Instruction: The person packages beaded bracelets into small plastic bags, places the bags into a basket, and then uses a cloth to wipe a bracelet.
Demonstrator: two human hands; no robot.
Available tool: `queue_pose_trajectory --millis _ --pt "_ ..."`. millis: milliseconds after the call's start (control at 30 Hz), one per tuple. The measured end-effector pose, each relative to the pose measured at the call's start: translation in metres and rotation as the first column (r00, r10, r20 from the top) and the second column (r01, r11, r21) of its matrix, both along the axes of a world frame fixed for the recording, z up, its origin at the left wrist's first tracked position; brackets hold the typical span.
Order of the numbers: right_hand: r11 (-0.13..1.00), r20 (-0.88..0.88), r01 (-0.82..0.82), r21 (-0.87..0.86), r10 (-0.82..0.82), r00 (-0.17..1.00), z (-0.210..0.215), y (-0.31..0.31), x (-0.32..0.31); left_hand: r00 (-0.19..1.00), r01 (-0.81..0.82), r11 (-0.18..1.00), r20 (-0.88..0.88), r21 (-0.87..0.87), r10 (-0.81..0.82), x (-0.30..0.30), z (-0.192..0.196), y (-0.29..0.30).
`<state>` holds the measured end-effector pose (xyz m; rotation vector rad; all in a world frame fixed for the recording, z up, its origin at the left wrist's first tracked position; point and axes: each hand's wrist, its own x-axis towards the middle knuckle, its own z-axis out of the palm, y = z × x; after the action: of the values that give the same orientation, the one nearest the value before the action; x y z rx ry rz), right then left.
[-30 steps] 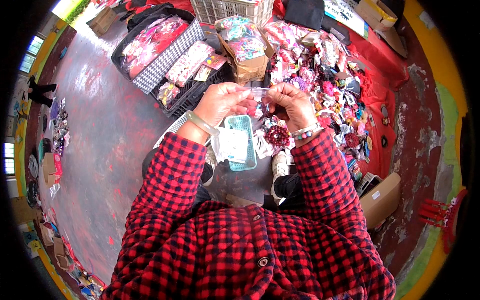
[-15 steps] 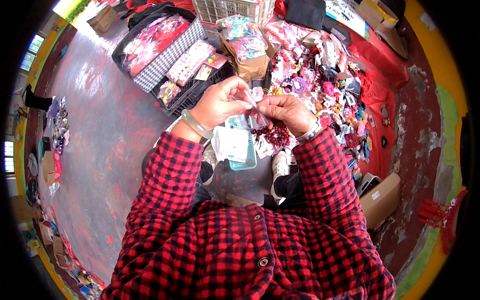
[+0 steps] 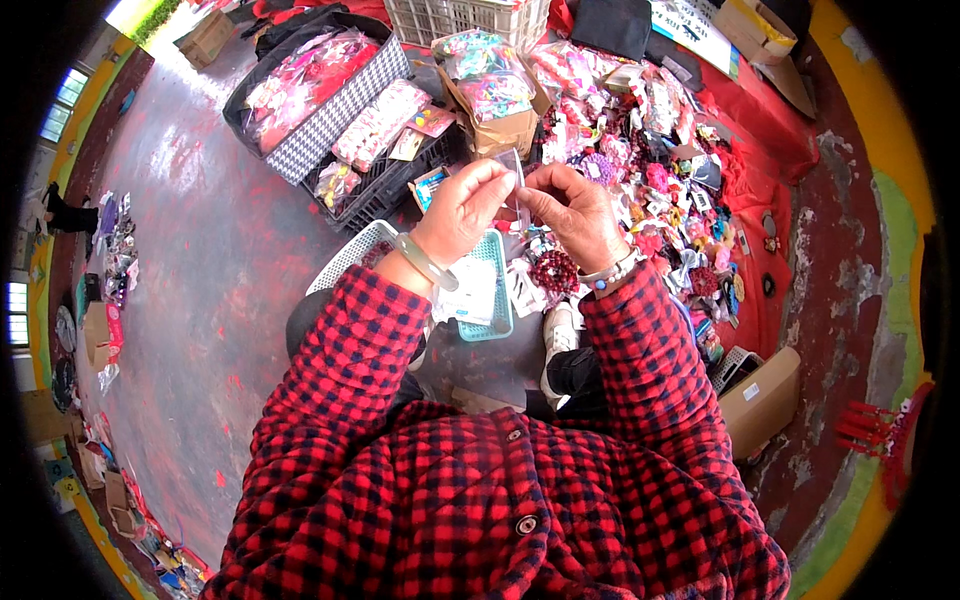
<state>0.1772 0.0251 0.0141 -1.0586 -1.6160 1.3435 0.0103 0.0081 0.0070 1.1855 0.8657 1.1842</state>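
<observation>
In front of me my left hand [image 3: 458, 218] and my right hand [image 3: 580, 218] come together, both with fingers closed in a pinch on a small clear plastic bag [image 3: 511, 160]. Its top sticks up between my fingertips; what it holds, if anything, I cannot make out. Below them on the floor lies a bunch of dark red beaded pieces [image 3: 553, 270]. A teal plastic basket [image 3: 489, 331] with white packets [image 3: 470, 293] in it stands between my feet, partly hidden by my left wrist. Beside it, behind my left forearm, a white basket [image 3: 345, 253] shows.
A large heap of hair ornaments [image 3: 650, 180] spreads over red cloth [image 3: 770, 260] at the right. Beyond my hands are a black crate [image 3: 365, 205], a houndstooth box [image 3: 330, 125] of bagged goods and an open carton [image 3: 505, 135]. Another carton [image 3: 765, 400] lies near right.
My left hand has turned and shifted right, uncovering the white basket and a small blue-and-white box. The plastic bag now stands higher between my fingers.
</observation>
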Motion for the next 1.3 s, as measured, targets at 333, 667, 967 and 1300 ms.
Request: queue_pose_trajectory --millis 333,667,967,1300 --pt "0.998 0.173 0.022 0.051 -0.030 0.985 -0.021 0.005 0.003 0.922 0.032 0.955 -0.378 0.294 0.085 -0.005 -0.009 0.004" --pt "0.867 0.532 -0.082 0.492 -0.224 0.817 0.003 -0.010 -0.004 0.776 0.208 0.777 -0.584 0.594 0.239 -0.007 -0.011 0.004" --pt "0.952 0.282 0.025 0.305 -0.116 0.952 0.000 -0.012 -0.004 0.833 0.190 0.796 -0.523 0.575 0.179 -0.006 0.007 -0.003" --pt "0.996 -0.087 -0.033 -0.085 0.026 0.996 -0.001 -0.005 0.002 0.892 0.171 0.878 -0.449 0.447 0.055 -0.006 0.008 0.001"
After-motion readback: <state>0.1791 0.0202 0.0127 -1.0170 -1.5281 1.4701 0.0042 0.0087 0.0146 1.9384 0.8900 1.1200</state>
